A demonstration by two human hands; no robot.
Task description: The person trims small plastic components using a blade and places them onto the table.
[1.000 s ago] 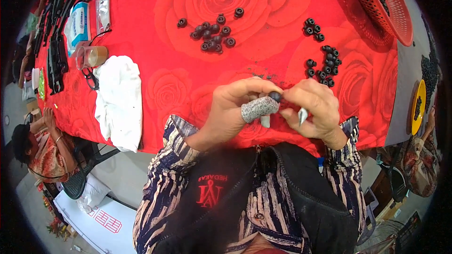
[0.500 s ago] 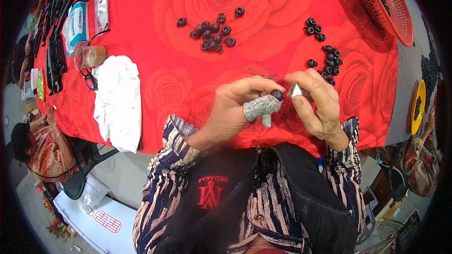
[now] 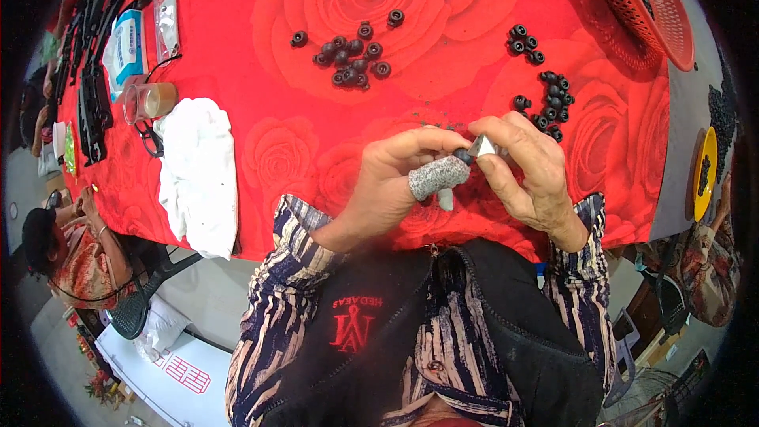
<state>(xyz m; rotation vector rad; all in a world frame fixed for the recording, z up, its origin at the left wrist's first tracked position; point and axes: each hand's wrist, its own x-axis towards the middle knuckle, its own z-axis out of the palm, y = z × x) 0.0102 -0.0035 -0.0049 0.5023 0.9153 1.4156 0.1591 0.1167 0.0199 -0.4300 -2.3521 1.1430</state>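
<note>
My left hand (image 3: 386,178) is closed on a small round black part (image 3: 462,156), pinched between thumb and forefinger. Grey speckled wrapping covers the thumb of that hand. A small shiny metal blade (image 3: 484,147) is pinched in the fingertips of my right hand (image 3: 531,170), its edge up against the black part. Much of the part is hidden by fingers. Black crumbs (image 3: 443,125) lie on the red cloth just beyond my hands. Similar black parts form a loose group (image 3: 348,55) farther off, and another group (image 3: 555,95) sits to the right.
A red plastic basket (image 3: 676,28) holding dark pieces tilts at the far right. White cloth (image 3: 198,182), a cup of brown liquid (image 3: 162,100), a blue-white packet (image 3: 126,47) and long black strips (image 3: 93,111) occupy the left. A yellow dish (image 3: 706,166) is right; other people sit both sides.
My right hand has moved left, bringing the blade from a small gap away up to the black part. The left hand keeps its pinch almost in place.
</note>
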